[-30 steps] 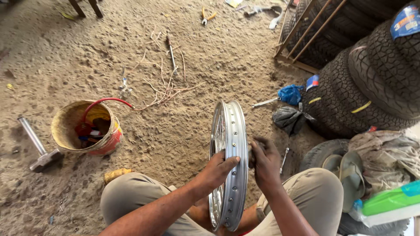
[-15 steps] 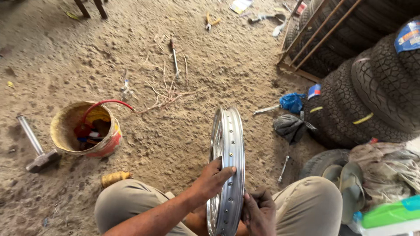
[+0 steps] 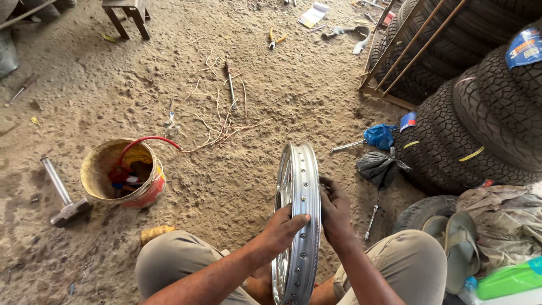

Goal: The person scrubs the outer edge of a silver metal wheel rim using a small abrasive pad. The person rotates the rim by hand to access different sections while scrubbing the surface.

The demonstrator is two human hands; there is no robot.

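Note:
A shiny metal wheel rim with spoke holes stands upright on edge between my knees. My left hand rests on its left flank, thumb laid across the outer band. On the rim's right side my right hand presses against it with fingers curled; whether it holds a small tool I cannot tell. The rim's lower part is hidden behind my arms and legs.
A yellow bucket with a red handle holds tools at left, a hammer beside it. Stacked tyres stand at right, with blue and black bags, a spanner, thin spokes and pliers on the sandy floor.
My right hand has come up from low at the rim's edge to its right side. The left hand stays on the rim. The view has tilted slightly.

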